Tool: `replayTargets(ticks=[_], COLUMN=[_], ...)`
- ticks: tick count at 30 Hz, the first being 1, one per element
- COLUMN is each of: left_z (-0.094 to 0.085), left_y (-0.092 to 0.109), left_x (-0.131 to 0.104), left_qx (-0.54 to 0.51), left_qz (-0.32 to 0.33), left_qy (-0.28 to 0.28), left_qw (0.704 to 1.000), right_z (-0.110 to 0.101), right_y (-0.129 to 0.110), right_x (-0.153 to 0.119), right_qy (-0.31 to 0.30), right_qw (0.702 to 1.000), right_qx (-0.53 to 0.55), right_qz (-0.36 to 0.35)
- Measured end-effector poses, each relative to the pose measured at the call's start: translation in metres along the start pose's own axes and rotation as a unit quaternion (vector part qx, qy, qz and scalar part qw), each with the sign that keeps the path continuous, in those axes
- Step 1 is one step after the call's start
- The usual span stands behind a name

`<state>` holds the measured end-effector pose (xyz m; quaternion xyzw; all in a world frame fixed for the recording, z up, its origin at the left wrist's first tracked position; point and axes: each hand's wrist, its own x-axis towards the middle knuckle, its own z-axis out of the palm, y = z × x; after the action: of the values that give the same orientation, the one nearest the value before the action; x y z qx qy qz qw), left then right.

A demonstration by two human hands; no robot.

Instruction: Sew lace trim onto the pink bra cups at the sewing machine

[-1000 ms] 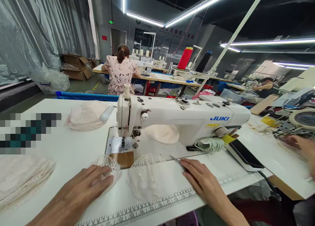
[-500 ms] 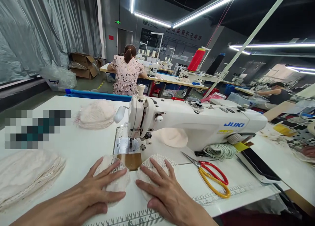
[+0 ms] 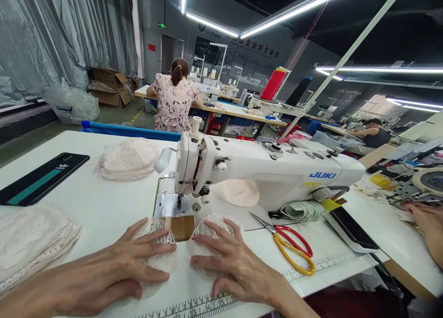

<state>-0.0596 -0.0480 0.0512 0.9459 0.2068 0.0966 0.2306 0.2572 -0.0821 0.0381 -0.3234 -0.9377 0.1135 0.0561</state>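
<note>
My left hand lies spread over a white lace fabric piece on the table, fingers apart. Under the spread fingers of my right hand is a second white lace piece. Both pieces rest flat, side by side with a gap between them, just in front of the sewing machine. The machine's needle and presser foot stand above the metal plate, beyond my fingertips. A tan block sits between the lace pieces. Scissors with red and yellow handles lie right of my right hand.
Stacks of lace pieces and pale cups lie on the left, near a black phone. A beige pad is under the machine arm. Ruler markings run along the front edge. A co-worker's hand shows at far right.
The view has shifted slightly, so the scene sits further left. My hands stay spread on the lace pieces, with small finger shifts. A co-worker's hand shows more fully at right.
</note>
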Motion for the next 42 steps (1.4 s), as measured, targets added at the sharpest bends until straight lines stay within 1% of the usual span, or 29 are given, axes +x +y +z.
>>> replayTargets(ticks=[2, 4, 8, 10, 12, 14, 15, 16, 17, 18, 19, 21, 22, 23, 24, 25, 26, 28, 29, 31, 32, 33, 34, 35, 37, 38, 40, 41, 42], left_z=[0.006, 0.014, 0.04, 0.056, 0.07, 0.077, 0.078, 0.077, 0.076, 0.073, 0.071, 0.07, 0.071, 0.073, 0.076, 0.08, 0.083, 0.087, 0.088, 0.088, 0.087, 0.085, 0.083, 0.081, 0.078, 0.076, 0.076, 0.078, 0.081], left_y=[-0.004, -0.004, 0.012, 0.021, 0.027, 0.03, 0.031, 0.032, 0.033, 0.036, 0.039, 0.047, 0.052, 0.056, 0.061, 0.065, 0.069, 0.077, 0.082, 0.094, 0.101, 0.109, 0.117, 0.125, 0.137, 0.142, 0.146, 0.147, 0.148], left_x=[0.0, 0.0, 0.0, -0.003, -0.004, -0.001, 0.002, 0.006, 0.011, 0.016, 0.02, 0.024, 0.024, 0.023, 0.02, 0.015, 0.01, -0.003, -0.01, -0.024, -0.03, -0.035, -0.038, -0.041, -0.043, -0.043, -0.041, -0.041, -0.04], left_qx=[0.038, 0.093, 0.151, 0.172, 0.209, 0.23, 0.213, 0.172, 0.107, 0.024, -0.065, -0.206, -0.25, -0.276, -0.285, -0.279, -0.265, -0.22, -0.196, -0.158, -0.15, -0.151, -0.16, -0.177, -0.224, -0.252, -0.316, -0.35, -0.382], left_qz=[0.006, 0.002, -0.041, -0.07, -0.08, -0.093, -0.11, -0.141, -0.183, -0.228, -0.267, -0.319, -0.329, -0.331, -0.33, -0.328, -0.328, -0.333, -0.336, -0.338, -0.335, -0.329, -0.322, -0.318, -0.325, -0.338, -0.37, -0.378, -0.376], left_qy=[0.03, 0.055, 0.125, 0.148, 0.177, 0.213, 0.227, 0.235, 0.235, 0.23, 0.226, 0.23, 0.242, 0.261, 0.28, 0.297, 0.31, 0.323, 0.324, 0.313, 0.298, 0.278, 0.254, 0.226, 0.16, 0.125, 0.058, 0.034, 0.022], left_qw=[0.999, 0.994, 0.98, 0.971, 0.959, 0.945, 0.944, 0.946, 0.949, 0.946, 0.934, 0.896, 0.878, 0.864, 0.855, 0.852, 0.852, 0.858, 0.862, 0.873, 0.881, 0.89, 0.898, 0.904, 0.905, 0.898, 0.872, 0.857, 0.844], right_z=[-0.003, -0.003, 0.006, 0.016, 0.027, 0.035, 0.039, 0.042, 0.044, 0.047, 0.05, 0.056, 0.059, 0.061, 0.063, 0.065, 0.065, 0.061, 0.057, 0.047, 0.042, 0.038, 0.034, 0.033, 0.035, 0.038, 0.045, 0.049, 0.053], right_y=[0.0, -0.001, -0.013, -0.02, -0.027, -0.035, -0.039, -0.043, -0.048, -0.053, -0.058, -0.069, -0.075, -0.081, -0.087, -0.092, -0.097, -0.104, -0.107, -0.111, -0.112, -0.114, -0.116, -0.118, -0.123, -0.126, -0.133, -0.137, -0.14], right_x=[-0.003, -0.004, -0.004, -0.002, 0.002, 0.008, 0.012, 0.017, 0.022, 0.027, 0.033, 0.045, 0.05, 0.054, 0.056, 0.055, 0.052, 0.041, 0.034, 0.019, 0.012, 0.006, 0.001, -0.003, -0.008, -0.011, -0.015, -0.018, -0.021], right_qy=[0.035, 0.07, 0.129, 0.135, 0.129, 0.139, 0.159, 0.183, 0.206, 0.222, 0.226, 0.202, 0.189, 0.184, 0.189, 0.199, 0.208, 0.226, 0.245, 0.295, 0.308, 0.298, 0.261, 0.21, 0.112, 0.08, 0.05, 0.046, 0.044], right_qw=[0.999, 0.997, 0.991, 0.989, 0.989, 0.986, 0.982, 0.974, 0.963, 0.944, 0.92, 0.859, 0.828, 0.804, 0.79, 0.79, 0.8, 0.835, 0.853, 0.876, 0.883, 0.889, 0.896, 0.898, 0.887, 0.879, 0.868, 0.865, 0.864], right_qx=[-0.001, 0.006, 0.019, -0.003, -0.036, -0.044, -0.022, 0.019, 0.08, 0.156, 0.244, 0.418, 0.484, 0.53, 0.553, 0.556, 0.544, 0.485, 0.444, 0.361, 0.336, 0.332, 0.349, 0.377, 0.434, 0.454, 0.472, 0.476, 0.478], right_qz=[0.014, 0.023, 0.038, 0.056, 0.067, 0.085, 0.104, 0.13, 0.158, 0.185, 0.206, 0.216, 0.209, 0.198, 0.184, 0.167, 0.147, 0.125, 0.122, 0.121, 0.113, 0.101, 0.089, 0.087, 0.108, 0.124, 0.146, 0.152, 0.155])
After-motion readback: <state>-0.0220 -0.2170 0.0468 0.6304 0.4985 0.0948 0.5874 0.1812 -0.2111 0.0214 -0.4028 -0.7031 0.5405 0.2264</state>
